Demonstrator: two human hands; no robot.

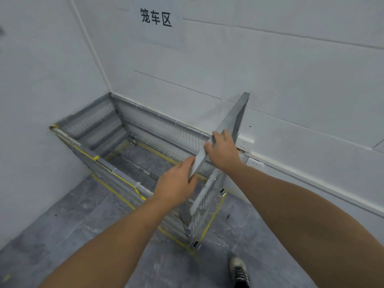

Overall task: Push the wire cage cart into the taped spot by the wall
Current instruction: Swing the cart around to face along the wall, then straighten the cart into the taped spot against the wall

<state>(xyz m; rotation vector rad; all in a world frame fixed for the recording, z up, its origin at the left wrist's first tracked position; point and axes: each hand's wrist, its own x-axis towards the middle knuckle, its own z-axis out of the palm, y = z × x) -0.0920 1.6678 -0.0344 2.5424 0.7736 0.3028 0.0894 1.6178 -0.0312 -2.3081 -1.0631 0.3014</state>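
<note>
Both hands clasp the near end rail of the wire cage cart: left hand lower, right hand higher. Cart lies lengthwise along the wall, within the yellow tape, directly ahead.

Grey wire cage cart upright in corner, against wall, inside yellow tape outline on floor.

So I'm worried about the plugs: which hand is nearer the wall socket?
Right. The right hand grips the cart's top rail just left of the wall socket. The left hand holds the same rail lower down, farther away.
</note>
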